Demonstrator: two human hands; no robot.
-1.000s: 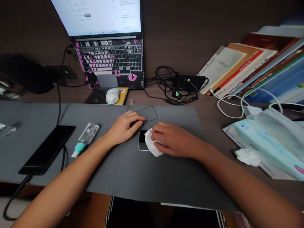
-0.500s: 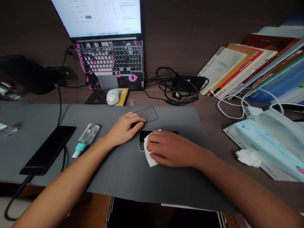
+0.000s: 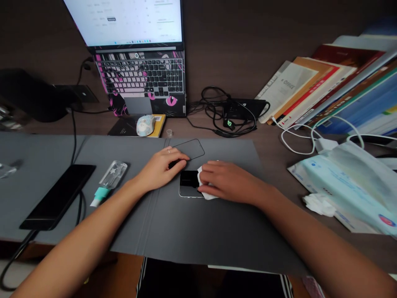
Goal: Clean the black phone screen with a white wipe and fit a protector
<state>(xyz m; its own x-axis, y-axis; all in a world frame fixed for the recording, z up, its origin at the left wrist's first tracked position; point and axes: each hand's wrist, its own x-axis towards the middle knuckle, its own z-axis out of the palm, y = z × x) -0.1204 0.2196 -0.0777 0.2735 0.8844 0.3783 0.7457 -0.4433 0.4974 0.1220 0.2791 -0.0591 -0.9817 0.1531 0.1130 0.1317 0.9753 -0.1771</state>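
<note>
My right hand presses a folded white tissue onto a smartphone that lies face up on the grey desk mat. The phone's dark left part shows; its right part is hidden under hand and tissue. My left hand rests on the mat just beyond the phone's left end, thumb and fingers apart, with nothing seen in it. By its fingertips lies a clear, black-edged screen protector, partly covered by the hand.
Left of my arm are a spray bottle and a cabled black phone. A laptop, mouse and tangled charger stand behind. Rightward are leaning books, a tissue pack and a crumpled tissue.
My right hand has slid the tissue slightly right and away from me across the phone, uncovering more of its left side. My left hand stays in place; the view has shifted a little.
</note>
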